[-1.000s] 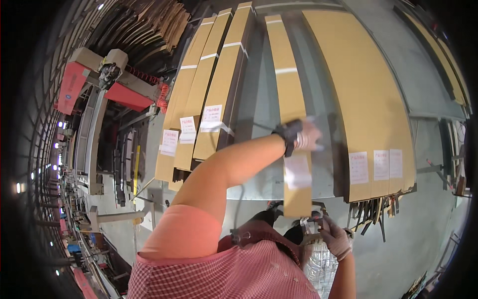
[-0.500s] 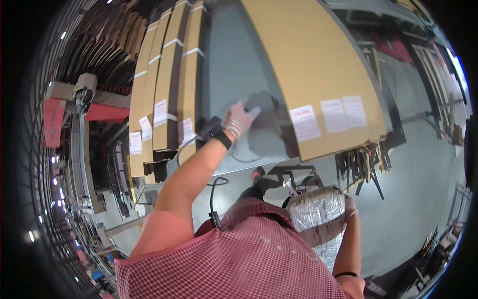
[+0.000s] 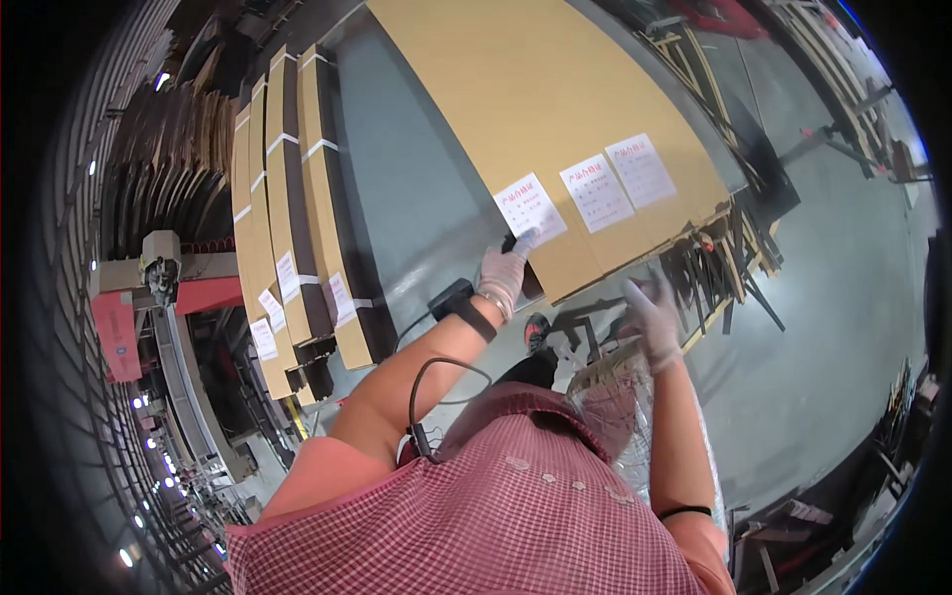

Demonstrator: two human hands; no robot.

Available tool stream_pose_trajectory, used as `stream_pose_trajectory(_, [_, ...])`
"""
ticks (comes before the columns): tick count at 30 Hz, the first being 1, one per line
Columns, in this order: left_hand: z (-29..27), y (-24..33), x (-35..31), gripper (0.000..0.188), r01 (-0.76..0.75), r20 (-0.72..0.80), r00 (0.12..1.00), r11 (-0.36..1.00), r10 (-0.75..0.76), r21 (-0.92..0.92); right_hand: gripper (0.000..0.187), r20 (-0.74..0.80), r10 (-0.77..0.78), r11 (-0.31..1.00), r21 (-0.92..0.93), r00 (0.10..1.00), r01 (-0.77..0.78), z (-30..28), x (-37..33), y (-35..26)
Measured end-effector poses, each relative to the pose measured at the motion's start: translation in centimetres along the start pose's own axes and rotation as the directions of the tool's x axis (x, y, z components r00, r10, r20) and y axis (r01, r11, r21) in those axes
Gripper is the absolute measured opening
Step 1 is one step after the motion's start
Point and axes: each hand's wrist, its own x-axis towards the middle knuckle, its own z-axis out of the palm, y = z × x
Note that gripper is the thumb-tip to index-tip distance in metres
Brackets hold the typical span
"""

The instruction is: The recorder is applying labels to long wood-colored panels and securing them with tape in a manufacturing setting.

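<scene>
My left hand (image 3: 504, 276), in a pale glove, reaches to the near left edge of a long flat cardboard package (image 3: 555, 99). Its fingers stretch forward onto the lower corner of a white paper label (image 3: 529, 206); a small dark patch shows at the fingertips. Two more labels, a middle one (image 3: 596, 193) and a right one (image 3: 642, 169), lie beside it on the cardboard. My right hand (image 3: 653, 317), gloved too and smeared by motion, hovers with fingers apart just off the package's near edge, holding nothing visible. Below it is a silvery wrapped bundle (image 3: 615, 392).
Several narrow cardboard packages (image 3: 286, 178) with white straps stand at the left of the grey tabletop (image 3: 397, 139). A red and grey machine (image 3: 119, 317) is farther left. Dark and tan strips (image 3: 729, 263) jut out beneath the package's right end. A black cable (image 3: 421, 387) loops by my left arm.
My left hand has moved right from above the grey tabletop to the package's label. My right hand has left the silvery bundle and risen toward the package edge. The view has shifted right.
</scene>
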Motion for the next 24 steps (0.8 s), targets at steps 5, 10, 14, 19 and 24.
stream_pose_trajectory(5, [-0.4,2.0,0.5,0.045,0.054,0.006,0.999,0.999,-0.054,-0.004,0.05,0.105,-0.164,0.925,0.363,0.981,0.116,8.7,-0.3,-0.3])
stream_pose_trajectory(10, [-0.6,4.8,-0.9,0.052,0.218,0.012,0.974,0.93,-0.225,-0.295,0.043,0.025,0.047,0.914,0.403,0.999,-0.053,9.0,0.4,-0.2])
stream_pose_trajectory(14, [0.6,6.2,-4.4,0.066,0.238,-0.142,0.949,0.937,-0.28,-0.254,0.048,0.037,-0.085,0.955,0.289,0.996,0.071,7.1,-1.8,1.0])
stream_pose_trajectory(19, [4.5,4.9,-9.8,0.072,0.362,-0.001,0.901,0.751,-0.434,-0.552,0.062,0.043,-0.103,0.995,-0.006,0.994,0.103,1.3,-4.5,1.4])
stream_pose_trajectory(24, [4.5,3.1,-9.4,0.059,0.6,0.455,0.776,0.289,-0.436,-0.746,0.065,0.229,-0.17,0.906,-0.346,0.958,0.244,-2.0,-0.4,-2.6])
